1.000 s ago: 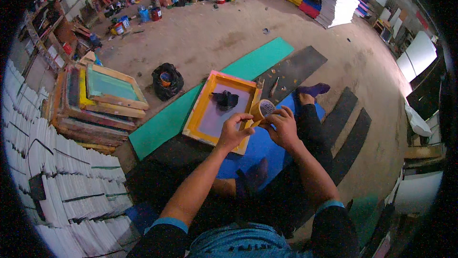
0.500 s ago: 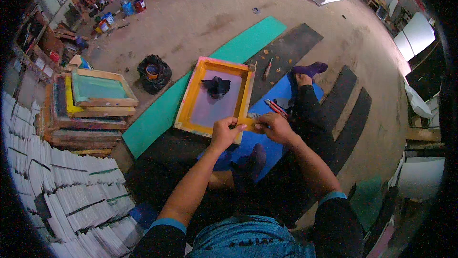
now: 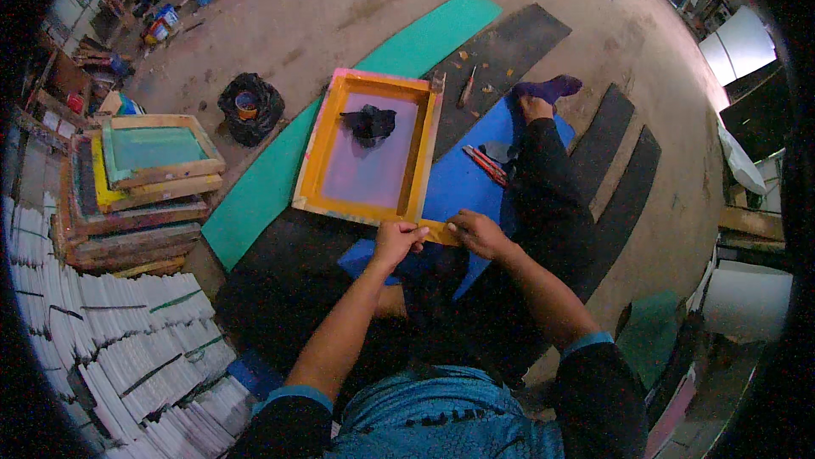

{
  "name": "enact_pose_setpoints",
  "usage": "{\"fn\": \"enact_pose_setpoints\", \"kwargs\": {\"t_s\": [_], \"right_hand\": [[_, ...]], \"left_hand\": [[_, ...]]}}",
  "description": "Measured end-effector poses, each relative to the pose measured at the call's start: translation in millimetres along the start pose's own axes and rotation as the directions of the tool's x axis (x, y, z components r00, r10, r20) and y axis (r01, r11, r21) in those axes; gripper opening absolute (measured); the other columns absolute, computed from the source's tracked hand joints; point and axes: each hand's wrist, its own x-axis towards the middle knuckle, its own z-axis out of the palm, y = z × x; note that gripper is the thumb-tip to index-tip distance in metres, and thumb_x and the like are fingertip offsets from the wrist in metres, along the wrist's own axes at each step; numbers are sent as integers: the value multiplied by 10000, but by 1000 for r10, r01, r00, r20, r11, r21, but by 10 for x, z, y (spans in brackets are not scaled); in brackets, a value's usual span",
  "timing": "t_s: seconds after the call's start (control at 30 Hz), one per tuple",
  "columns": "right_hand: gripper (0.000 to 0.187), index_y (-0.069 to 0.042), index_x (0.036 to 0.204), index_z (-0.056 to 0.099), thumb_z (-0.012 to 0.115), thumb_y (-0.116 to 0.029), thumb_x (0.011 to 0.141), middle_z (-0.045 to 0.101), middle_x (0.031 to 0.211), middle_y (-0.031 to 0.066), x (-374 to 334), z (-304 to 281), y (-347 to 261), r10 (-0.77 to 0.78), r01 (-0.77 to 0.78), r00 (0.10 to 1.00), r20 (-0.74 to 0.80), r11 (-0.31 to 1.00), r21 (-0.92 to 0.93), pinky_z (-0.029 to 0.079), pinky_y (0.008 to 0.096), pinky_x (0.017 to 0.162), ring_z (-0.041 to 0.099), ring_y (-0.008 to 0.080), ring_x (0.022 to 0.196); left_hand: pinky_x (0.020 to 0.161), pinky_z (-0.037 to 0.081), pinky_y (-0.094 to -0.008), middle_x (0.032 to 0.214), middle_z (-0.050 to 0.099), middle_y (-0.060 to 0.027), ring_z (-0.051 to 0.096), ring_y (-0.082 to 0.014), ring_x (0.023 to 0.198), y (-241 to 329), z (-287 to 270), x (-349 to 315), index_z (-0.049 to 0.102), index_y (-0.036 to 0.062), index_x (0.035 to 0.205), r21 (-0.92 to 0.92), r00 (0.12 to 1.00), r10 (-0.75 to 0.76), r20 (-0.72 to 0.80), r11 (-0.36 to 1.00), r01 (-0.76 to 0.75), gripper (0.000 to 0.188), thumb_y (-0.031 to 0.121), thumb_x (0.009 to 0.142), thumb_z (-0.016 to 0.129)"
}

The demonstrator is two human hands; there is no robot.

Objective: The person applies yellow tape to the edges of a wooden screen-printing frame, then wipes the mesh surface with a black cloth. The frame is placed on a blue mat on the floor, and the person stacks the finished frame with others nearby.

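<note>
A strip of yellow-brown tape (image 3: 439, 232) stretches between my two hands, just below the near right corner of a screen printing frame (image 3: 307, 172). My left hand (image 3: 401, 242) pinches one end of the strip between thumb and fingers. At the other end, the fingers of my right hand (image 3: 480, 234) are closed on it. The frame is wooden, with yellow-orange inner walls and a pinkish-purple mesh (image 3: 367, 180). On the mesh lies a crumpled black cloth (image 3: 370, 125).
To the left stand stacked frames (image 3: 161, 153) and bundled white sheets (image 3: 127, 315). A black bag (image 3: 251, 109) holds a small can. Green (image 3: 263, 213) and dark strips lie on the floor. Red-handled cutters (image 3: 487, 165) rest on a blue sheet (image 3: 463, 191) beside my leg.
My hands have moved from the frame's near corner to just below it, slightly farther apart, with more tape showing between them. The whole view has shifted, so the surroundings appear higher.
</note>
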Motion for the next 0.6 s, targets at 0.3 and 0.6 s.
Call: {"fn": "enact_pose_setpoints", "kwargs": {"t_s": [0.3, 0.6], "right_hand": [[298, -57, 1135, 653, 481, -274, 1024, 562, 952, 162, -109, 57, -92, -9, 9, 1000, 2, 1000, -18, 493, 453, 773, 597, 364, 884], [285, -112, 1158, 683, 539, -291, 990, 541, 920, 143, -120, 252, 55, 64, -52, 996, 59, 981, -189, 500, 447, 725, 603, 332, 836]], "left_hand": [[541, 507, -267, 703, 696, -64, 633, -107, 556, 130, -18, -266, 714, -43, 858, 161, 999, 32, -34, 987, -27, 256, 207, 912, 713], [501, 495, -251, 706, 692, -64, 620, -106, 537, -108, 77, -384, 715, -26, 868, 38, 986, 61, -153, 998, -56, 209, 181, 904, 716]]}}
